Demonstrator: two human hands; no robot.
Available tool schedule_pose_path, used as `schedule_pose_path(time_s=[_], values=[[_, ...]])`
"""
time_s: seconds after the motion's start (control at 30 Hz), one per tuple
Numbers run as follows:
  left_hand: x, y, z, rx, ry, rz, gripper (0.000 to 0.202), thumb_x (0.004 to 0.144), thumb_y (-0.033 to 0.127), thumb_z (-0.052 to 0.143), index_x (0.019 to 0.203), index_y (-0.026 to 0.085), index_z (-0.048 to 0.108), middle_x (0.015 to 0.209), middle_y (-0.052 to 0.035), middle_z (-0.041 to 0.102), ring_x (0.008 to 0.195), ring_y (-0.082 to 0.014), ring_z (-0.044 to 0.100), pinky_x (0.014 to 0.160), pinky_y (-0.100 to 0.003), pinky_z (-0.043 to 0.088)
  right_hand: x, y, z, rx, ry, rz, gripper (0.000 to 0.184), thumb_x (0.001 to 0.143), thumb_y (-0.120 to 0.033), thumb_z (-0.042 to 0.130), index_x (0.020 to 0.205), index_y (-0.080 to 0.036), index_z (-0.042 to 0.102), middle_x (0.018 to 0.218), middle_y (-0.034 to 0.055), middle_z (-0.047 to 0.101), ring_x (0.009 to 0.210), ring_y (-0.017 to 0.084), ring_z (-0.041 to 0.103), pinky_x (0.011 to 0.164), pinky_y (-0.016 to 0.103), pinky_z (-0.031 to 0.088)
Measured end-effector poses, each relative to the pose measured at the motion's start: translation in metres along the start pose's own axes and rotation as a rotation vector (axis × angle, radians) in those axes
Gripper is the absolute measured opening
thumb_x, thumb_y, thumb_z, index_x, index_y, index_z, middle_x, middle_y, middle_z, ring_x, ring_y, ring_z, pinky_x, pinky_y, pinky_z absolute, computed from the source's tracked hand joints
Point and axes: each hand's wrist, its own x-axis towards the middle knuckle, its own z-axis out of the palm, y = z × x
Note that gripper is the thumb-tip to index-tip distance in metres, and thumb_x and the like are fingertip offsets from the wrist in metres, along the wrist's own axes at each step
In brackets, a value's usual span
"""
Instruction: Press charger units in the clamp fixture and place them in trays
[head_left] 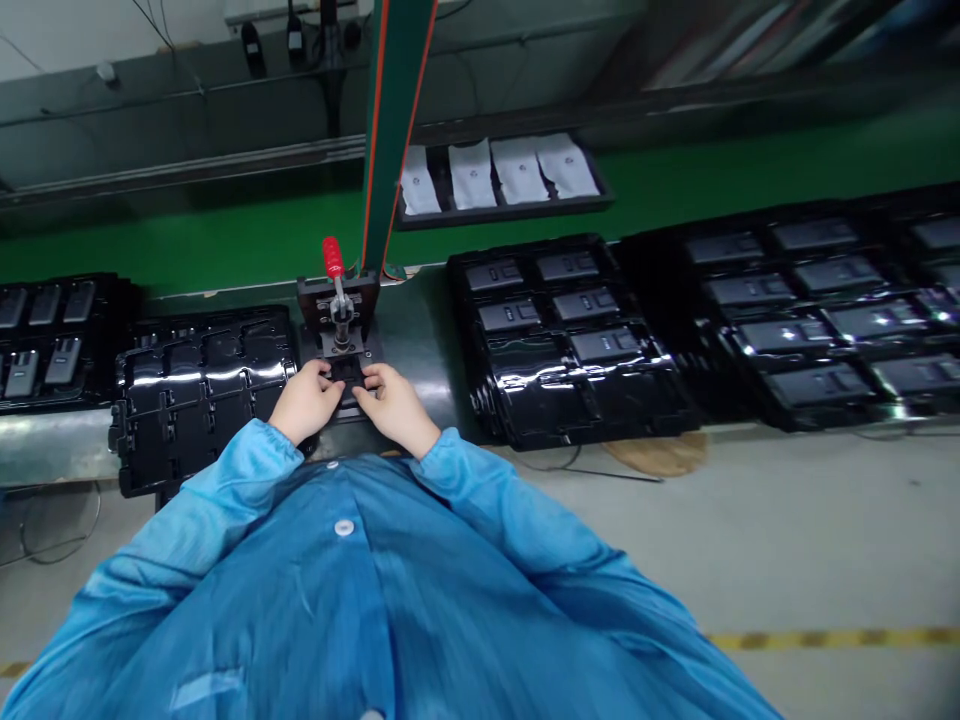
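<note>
A toggle clamp fixture (341, 318) with a red handle stands upright on the bench in front of me. At its base lies a small dark plastic part (347, 373), under the clamp's plunger. My left hand (307, 400) grips the part's left side, thumb and fingers closed. From the right, my right hand (397, 405) holds the same part with its fingers pinched. The part's lower portion is partly hidden by my thumbs, and its exact kind cannot be made out.
Left of the fixture lies a black moulded tray (202, 395); a farther tray (45, 345) holds grey device housings. To the right, stacked black trays (547, 400) and more trays (810, 310) carry similar housings. A bin of white packets (510, 205) sits behind a green post (396, 120).
</note>
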Motion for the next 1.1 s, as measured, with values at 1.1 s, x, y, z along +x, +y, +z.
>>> schedule_pose_path(time_s=[1.1], values=[[-0.077,0.015,0.013,-0.77,-0.279,0.063,0.045,0.091,0.04,0.077,0.124,0.024,0.053,0.078,0.0088,0.058,0.045,-0.0059,0.051,0.042,-0.018,0.041,-0.089,-0.019,-0.037,0.702,-0.085,0.059,0.037,0.091,-0.04,0.074,0.121,-0.025,0.06,0.086,-0.0011,0.06,0.067,0.013,0.048,0.059,0.027,0.038]])
